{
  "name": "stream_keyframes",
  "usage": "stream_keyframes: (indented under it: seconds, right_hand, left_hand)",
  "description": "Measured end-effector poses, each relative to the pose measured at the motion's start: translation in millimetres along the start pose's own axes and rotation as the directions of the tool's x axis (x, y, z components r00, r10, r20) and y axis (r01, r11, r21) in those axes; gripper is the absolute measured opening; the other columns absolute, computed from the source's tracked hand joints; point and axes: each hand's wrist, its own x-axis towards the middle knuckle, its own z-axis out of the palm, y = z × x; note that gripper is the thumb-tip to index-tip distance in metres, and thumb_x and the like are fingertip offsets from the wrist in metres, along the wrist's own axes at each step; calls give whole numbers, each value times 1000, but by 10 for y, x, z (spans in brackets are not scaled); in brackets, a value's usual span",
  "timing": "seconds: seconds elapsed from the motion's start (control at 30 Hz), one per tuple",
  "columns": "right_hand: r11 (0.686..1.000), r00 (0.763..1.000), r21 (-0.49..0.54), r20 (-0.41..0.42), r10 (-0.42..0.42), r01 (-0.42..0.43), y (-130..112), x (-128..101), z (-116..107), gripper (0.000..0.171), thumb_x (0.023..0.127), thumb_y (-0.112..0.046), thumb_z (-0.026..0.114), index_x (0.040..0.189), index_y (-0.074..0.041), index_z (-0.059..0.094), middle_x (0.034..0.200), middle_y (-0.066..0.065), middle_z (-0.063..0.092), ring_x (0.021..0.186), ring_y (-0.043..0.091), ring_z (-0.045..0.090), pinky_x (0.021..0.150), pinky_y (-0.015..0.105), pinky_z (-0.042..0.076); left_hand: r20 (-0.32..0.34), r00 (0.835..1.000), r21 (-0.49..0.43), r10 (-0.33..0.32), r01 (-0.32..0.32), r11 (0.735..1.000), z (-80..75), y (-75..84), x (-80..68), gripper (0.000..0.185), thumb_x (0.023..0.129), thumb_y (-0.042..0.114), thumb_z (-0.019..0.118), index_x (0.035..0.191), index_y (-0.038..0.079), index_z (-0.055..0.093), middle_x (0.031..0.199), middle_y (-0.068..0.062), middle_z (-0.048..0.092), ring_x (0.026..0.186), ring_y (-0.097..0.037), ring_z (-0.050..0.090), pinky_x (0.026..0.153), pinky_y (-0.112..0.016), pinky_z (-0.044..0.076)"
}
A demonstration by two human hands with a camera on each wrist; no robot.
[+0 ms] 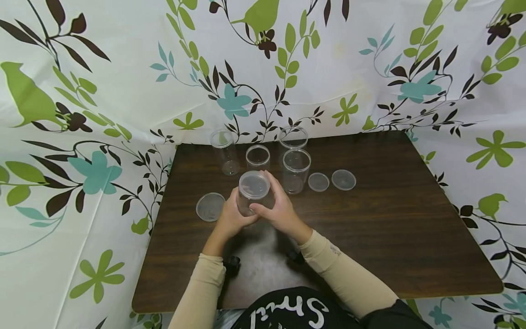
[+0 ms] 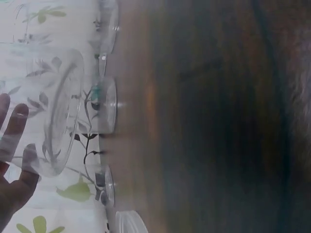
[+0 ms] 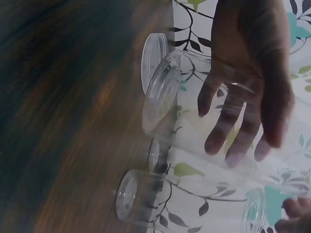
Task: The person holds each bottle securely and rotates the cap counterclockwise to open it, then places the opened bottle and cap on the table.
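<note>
A clear plastic jar [image 1: 246, 204] with a frosted round lid [image 1: 254, 184] across its top is held between both hands, near the middle of the table. The left hand [image 1: 232, 214] grips its left side, fingers curved round the wall. From the right, the right hand [image 1: 282, 213] holds it, thumb on the near side and fingers behind. In the right wrist view, the right-hand fingers [image 3: 228, 121] show through the transparent wall, and the jar's base is raised above the tabletop. The left wrist view shows left fingertips [image 2: 18, 121] against the jar [image 2: 63, 111].
Behind the hands stand several open clear jars, including a tall one [image 1: 223, 153] at the left and another [image 1: 296, 171] at the right. One loose lid [image 1: 210, 207] lies left of the hands; two more lids [image 1: 318, 182] lie right. Patterned cloth [image 1: 349, 68] borders the brown table [image 1: 390, 219].
</note>
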Motion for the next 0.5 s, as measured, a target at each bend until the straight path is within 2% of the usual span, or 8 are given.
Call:
stream_keyframes:
  seconds: [0.07,0.17,0.23,0.3,0.4,0.5]
  right_hand:
    - [1000,1000,-5,-14,1,-1,-11,22,22,111,81,-71,71,159,-7,26,162,9,34,149,24,31,120,53,23]
    - [1000,1000,14,-18,-7,7,-34,58,14,101,81,-64,76,156,-9,35,156,9,44,141,26,43,115,53,31]
    - [999,1000,30,12,-13,12,-49,89,-21,95,81,-60,78,153,-10,41,151,5,51,134,25,50,111,52,37]
    - [998,996,61,81,-29,24,-57,129,-76,87,82,-55,80,150,-12,45,146,3,55,128,28,55,106,54,40]
    - [988,965,151,254,-64,26,-61,197,-194,82,86,-46,80,150,-9,44,146,5,55,126,28,57,104,51,45]
    - [966,903,258,416,-110,-2,-50,256,-304,84,88,-44,79,150,-2,41,144,14,55,124,29,57,102,45,48]
  left_hand:
    - [6,1000,24,0,0,1000,18,23,-8,92,71,26,93,145,4,43,135,-15,60,121,-33,60,99,-52,49]
    - [33,999,17,7,-7,1000,20,61,-20,91,69,26,94,143,5,45,131,-16,63,114,-32,63,94,-51,51]
    - [78,997,-22,17,-15,1000,4,79,-29,93,69,24,94,145,6,43,129,-15,64,110,-29,64,93,-48,52]
    - [145,989,-79,27,-16,997,-24,90,-35,92,70,18,92,146,8,42,128,-13,64,107,-26,65,92,-45,52]
    - [275,960,-165,55,-9,986,-88,116,-35,94,72,13,90,150,10,37,132,-10,61,106,-23,65,93,-41,52]
    - [401,911,-231,98,-3,973,-146,165,-30,90,73,11,89,147,7,38,135,-9,57,110,-23,61,95,-38,50]
